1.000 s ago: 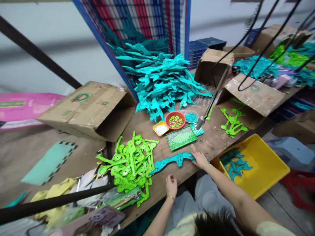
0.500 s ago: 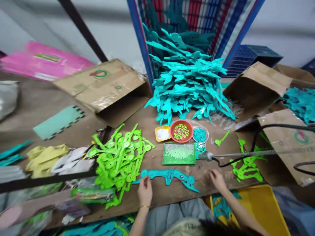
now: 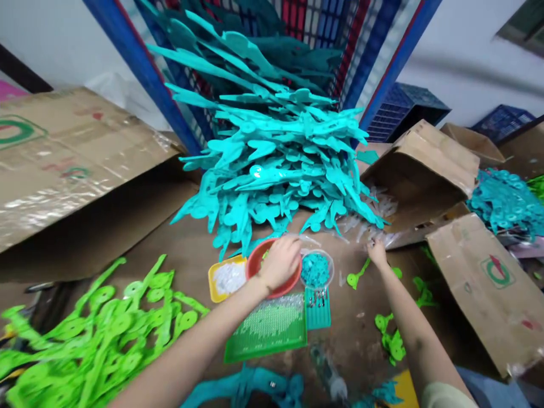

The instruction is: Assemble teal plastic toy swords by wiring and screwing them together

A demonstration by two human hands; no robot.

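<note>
My left hand (image 3: 284, 262) reaches over the orange-red bowl (image 3: 254, 262), which holds small green parts. Its back faces me and the fingertips are hidden, so I cannot see what they grip. Off to the right, my right hand (image 3: 376, 250) is closed near some clear plastic pieces (image 3: 385, 207); anything between its fingers is too small to name. A green tray (image 3: 272, 334) of tiny metal pieces lies below the bowl, beside a small teal tray (image 3: 318, 317). A teal plastic part (image 3: 259, 382) lies at the bottom, with a blurred powered screwdriver (image 3: 329, 374) right of it.
A large heap of teal parts (image 3: 272, 158) spills from a striped crate (image 3: 374, 73). Loose green parts (image 3: 106, 328) cover the left. A yellow dish (image 3: 215, 283) and a clear tub (image 3: 330, 266) flank the bowl. Cardboard boxes (image 3: 85, 164) stand on both sides.
Both hands have moved forward, the left from the teal part to the bowl, the right toward the clear plastic pieces. The view has shifted closer to the heap.
</note>
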